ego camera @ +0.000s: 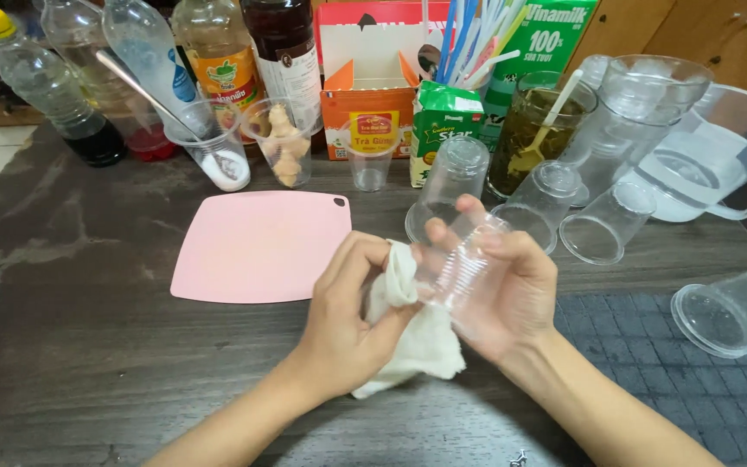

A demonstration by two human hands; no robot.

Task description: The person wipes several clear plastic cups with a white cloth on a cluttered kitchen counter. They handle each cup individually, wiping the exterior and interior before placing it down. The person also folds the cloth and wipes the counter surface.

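Note:
My right hand (512, 290) grips a clear plastic cup (460, 268) on its side above the dark wooden table (88, 346). My left hand (352, 311) holds a white cloth (421, 342), with part of it pushed into the cup's mouth. Both hands meet at the centre of the view, just right of a pink cutting board (261, 246).
Several clear cups (603, 225) lie or stand behind and right of my hands, one (732, 311) on a dark mat. A clear jug (711, 156), a glass of tea with a spoon (533, 130), cartons, straws, bottles (218, 52) and cups of sugar and ginger line the back.

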